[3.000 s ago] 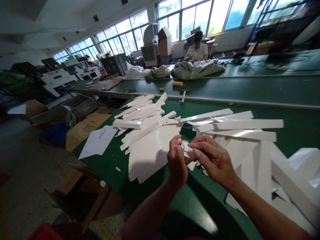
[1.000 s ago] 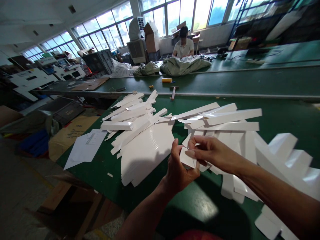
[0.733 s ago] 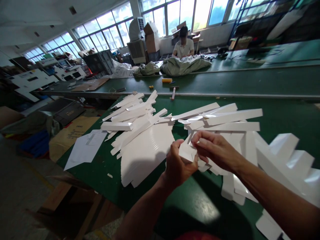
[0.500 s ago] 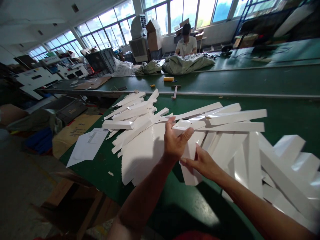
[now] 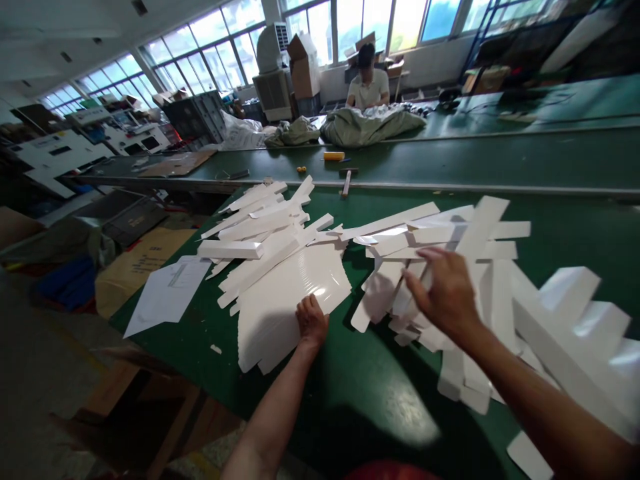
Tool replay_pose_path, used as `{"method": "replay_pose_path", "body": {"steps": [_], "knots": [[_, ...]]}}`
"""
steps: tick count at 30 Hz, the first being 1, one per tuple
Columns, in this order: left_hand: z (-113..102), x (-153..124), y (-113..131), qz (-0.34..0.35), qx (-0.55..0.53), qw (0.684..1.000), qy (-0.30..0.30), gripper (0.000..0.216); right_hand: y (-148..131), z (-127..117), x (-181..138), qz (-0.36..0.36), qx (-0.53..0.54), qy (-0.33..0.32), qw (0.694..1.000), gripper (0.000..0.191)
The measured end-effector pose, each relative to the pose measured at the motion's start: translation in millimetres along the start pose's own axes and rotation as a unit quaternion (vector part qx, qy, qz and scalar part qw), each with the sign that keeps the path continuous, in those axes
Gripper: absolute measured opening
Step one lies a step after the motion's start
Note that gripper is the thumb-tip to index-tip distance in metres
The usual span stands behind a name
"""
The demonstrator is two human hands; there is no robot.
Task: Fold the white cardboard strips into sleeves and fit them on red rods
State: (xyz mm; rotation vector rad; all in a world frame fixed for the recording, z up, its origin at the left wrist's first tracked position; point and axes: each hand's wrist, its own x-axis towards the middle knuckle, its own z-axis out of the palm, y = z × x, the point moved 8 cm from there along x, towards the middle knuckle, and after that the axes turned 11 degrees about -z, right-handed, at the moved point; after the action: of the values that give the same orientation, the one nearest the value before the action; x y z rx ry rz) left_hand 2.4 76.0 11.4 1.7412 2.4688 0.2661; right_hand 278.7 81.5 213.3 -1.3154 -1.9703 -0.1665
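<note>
A fanned stack of flat white carton blanks (image 5: 280,310) lies on the green table. My left hand (image 5: 313,321) is at the stack's right edge, its fingers curled down on the top carton blank. To the right, my right hand (image 5: 447,293) hovers over a heap of long white folded cartons (image 5: 503,313), thumb and fingers apart and nothing between them. Just past its fingers a long white carton (image 5: 483,230) lies tilted across the others.
More narrow white cartons (image 5: 250,230) lie behind the flat stack. Printed paper sheets (image 5: 170,293) rest at the table's left edge. An open cardboard box (image 5: 135,413) stands below. Across the far bench, a person (image 5: 367,87) sits behind a greenish sack (image 5: 373,125).
The carton that both hands held has left them and lies on the right heap. My left hand has moved left and down to the flat stack; my right hand has moved right and opened.
</note>
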Motion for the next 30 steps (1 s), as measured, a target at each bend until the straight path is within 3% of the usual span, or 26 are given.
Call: {"method": "replay_pose_path", "body": {"steps": [2, 4, 8, 12, 15, 19, 23, 25, 30], "knots": [[-1, 7, -3, -0.007, 0.020, 1.000, 0.009, 0.058, -38, 35, -20, -0.036, 0.091, -0.075, 0.992, 0.025], [-3, 13, -6, -0.019, 0.033, 0.999, 0.013, 0.055, -61, 67, -40, -0.023, 0.170, -0.164, 0.971, 0.017], [-10, 14, -16, -0.035, 0.022, 0.999, 0.027, 0.039, -78, 97, -65, 0.018, 0.241, -0.254, 0.937, 0.012], [-28, 11, -20, -0.009, -0.035, 0.998, 0.052, 0.023, -66, 98, -69, 0.114, 0.305, -0.246, 0.913, 0.007], [-49, 17, -18, 0.017, -0.096, 0.993, 0.066, 0.026, -50, 99, -68, 0.191, 0.328, -0.234, 0.895, 0.022], [-90, 28, -15, 0.038, -0.192, 0.976, 0.096, 0.031, -37, 108, -69, 0.283, 0.384, -0.226, 0.849, 0.041], [-131, 28, 0, 0.076, -0.304, 0.946, 0.084, 0.032, -37, 108, -61, 0.307, 0.461, -0.199, 0.808, 0.047], [-141, 22, 16, 0.109, -0.361, 0.925, 0.039, 0.032, -45, 101, -49, 0.273, 0.557, -0.159, 0.768, 0.058], [-137, -2, 62, 0.152, -0.455, 0.873, -0.090, 0.043, -70, 79, -31, 0.216, 0.752, -0.133, 0.608, 0.078]]}}
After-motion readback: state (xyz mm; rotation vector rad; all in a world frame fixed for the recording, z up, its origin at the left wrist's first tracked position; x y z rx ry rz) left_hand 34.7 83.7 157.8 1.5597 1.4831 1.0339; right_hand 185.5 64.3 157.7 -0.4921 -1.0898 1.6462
